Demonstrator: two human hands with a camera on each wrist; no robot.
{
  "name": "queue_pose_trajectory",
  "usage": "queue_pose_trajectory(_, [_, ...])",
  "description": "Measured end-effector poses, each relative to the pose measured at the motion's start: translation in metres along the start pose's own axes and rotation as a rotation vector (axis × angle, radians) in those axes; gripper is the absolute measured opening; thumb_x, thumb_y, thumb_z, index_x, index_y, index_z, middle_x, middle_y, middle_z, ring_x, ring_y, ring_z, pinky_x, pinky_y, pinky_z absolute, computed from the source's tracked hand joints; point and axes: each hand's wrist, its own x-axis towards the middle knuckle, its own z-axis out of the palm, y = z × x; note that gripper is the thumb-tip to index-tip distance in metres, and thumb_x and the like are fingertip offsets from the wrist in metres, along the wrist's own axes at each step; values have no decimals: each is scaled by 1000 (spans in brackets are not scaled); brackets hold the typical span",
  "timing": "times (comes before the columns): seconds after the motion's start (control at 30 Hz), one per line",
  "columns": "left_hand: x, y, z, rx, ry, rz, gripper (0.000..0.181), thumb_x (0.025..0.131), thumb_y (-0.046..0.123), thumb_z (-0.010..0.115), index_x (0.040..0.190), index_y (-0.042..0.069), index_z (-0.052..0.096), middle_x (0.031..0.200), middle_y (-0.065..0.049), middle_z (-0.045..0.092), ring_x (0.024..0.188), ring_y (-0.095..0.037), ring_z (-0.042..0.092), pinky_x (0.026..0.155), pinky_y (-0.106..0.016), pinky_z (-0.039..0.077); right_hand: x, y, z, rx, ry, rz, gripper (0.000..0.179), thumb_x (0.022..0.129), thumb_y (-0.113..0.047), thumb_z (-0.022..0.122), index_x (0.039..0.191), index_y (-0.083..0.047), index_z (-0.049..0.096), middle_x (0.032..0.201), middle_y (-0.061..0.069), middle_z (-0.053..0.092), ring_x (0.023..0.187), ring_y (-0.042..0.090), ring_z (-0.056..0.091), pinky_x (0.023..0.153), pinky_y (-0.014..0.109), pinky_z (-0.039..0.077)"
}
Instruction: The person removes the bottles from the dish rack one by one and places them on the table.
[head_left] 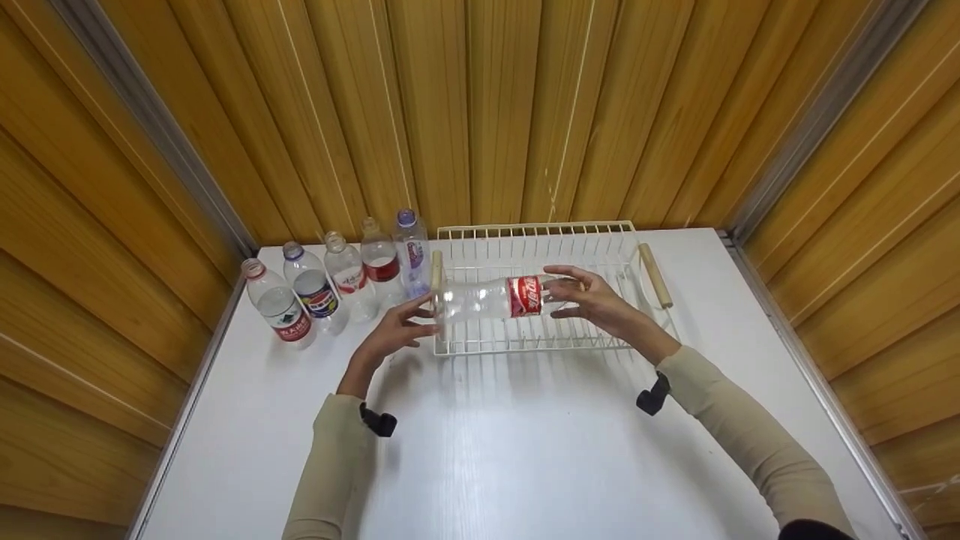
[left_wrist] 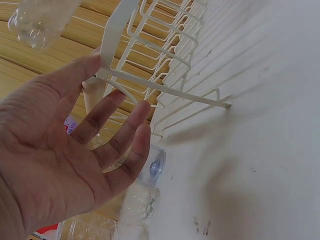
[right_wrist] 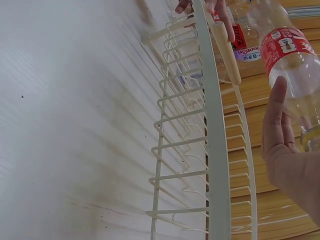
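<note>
My right hand (head_left: pixel 596 300) holds a clear plastic bottle (head_left: pixel 480 300) with a red label near its neck end. The bottle lies sideways above the white wire rack (head_left: pixel 525 347), its base toward the left. In the right wrist view, the same bottle (right_wrist: pixel 300 75) is above the rack's rim, and the fingers curl behind its neck. At the rack's left end is my left hand (head_left: pixel 394 330). In the left wrist view, the left thumb rests on the rim by the wooden handle (left_wrist: pixel 92 95), with other fingers below; the index finger is partly hidden.
Several uncapped plastic bottles stand at the back left, among them one with a white-and-red label (head_left: pixel 285 315), one with a dark blue label (head_left: pixel 319 296) and a purple-ringed one (head_left: pixel 412 255). A wooden handle (head_left: pixel 655 275) marks the rack's right end. Corrugated wood-look panels (head_left: pixel 502 112) enclose the white table (head_left: pixel 480 450).
</note>
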Motion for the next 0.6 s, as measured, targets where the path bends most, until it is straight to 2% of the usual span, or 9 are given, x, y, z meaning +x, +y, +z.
queue_pose_trajectory(0.3, [-1,1,2,-9,-2,4,70,95,16,72,158,24,41,149,-24,52,137,-42,51,100,-65,51,-3,2,3,-18,11,-5,24,98,-8,67,121,-8,61,121,2,68,111,18,70,89,42,62])
queue_pose_trajectory(0.47, [-1,1,2,0,-5,8,70,96,17,72,158,24,41,148,-23,53,132,-39,55,99,-63,52,-4,2,2,27,15,-24,18,98,-7,67,115,-12,65,121,2,68,114,19,70,91,43,61])
queue_pose_trajectory(0.6, [-1,2,0,16,-1,23,69,96,13,70,158,22,40,145,-25,55,121,-33,63,96,-60,55,-5,0,0,64,20,-48,19,97,-6,68,115,-13,65,124,4,67,117,20,69,92,44,61])
